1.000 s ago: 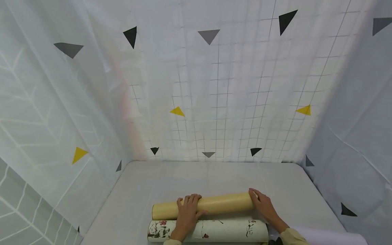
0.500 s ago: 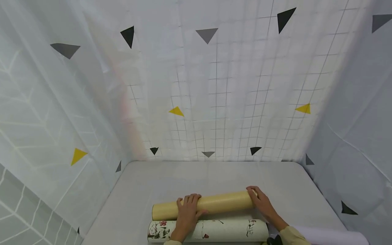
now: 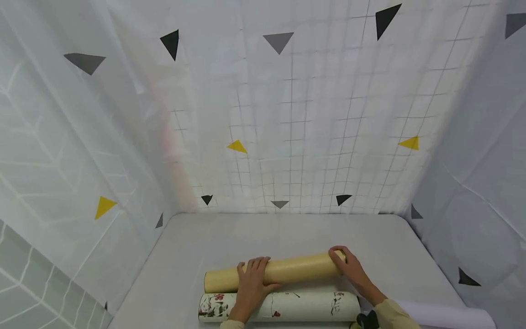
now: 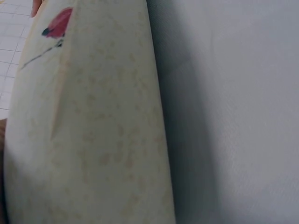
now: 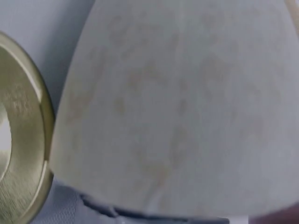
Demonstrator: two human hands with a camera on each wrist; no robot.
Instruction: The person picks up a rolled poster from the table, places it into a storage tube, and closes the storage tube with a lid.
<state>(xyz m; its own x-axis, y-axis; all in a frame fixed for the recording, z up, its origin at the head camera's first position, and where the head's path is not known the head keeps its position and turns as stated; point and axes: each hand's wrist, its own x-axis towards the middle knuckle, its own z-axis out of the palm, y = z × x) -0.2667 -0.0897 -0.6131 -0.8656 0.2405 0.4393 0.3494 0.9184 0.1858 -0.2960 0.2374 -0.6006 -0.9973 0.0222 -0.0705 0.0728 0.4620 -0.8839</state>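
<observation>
A smooth yellow roll (image 3: 296,269) lies at a slant behind a pale roll printed with flowers (image 3: 312,306), in the head view. My left hand (image 3: 252,288) reaches across the printed roll and grips the yellow one left of its middle, fingers over the top and thumb along the near side. At the right end of the yellow roll, my right hand (image 3: 347,267) curls its fingers over the edge. The left wrist view is filled mostly by the printed roll (image 4: 107,116), with a red flower on it. Its pale surface (image 5: 177,112) also fills the right wrist view.
A whitish roll (image 3: 448,315) lies at the front right, partly behind the right sleeve (image 3: 394,315). Beside that sleeve sits a small black object (image 3: 367,320). A gold-coloured round thing (image 5: 23,135) stands next to the printed roll. Sheeted walls enclose the white table (image 3: 287,233).
The right hand has shifted slightly left and away, swinging the yellow roll's right end a little farther from the printed roll. The left hand keeps its place on the yellow roll.
</observation>
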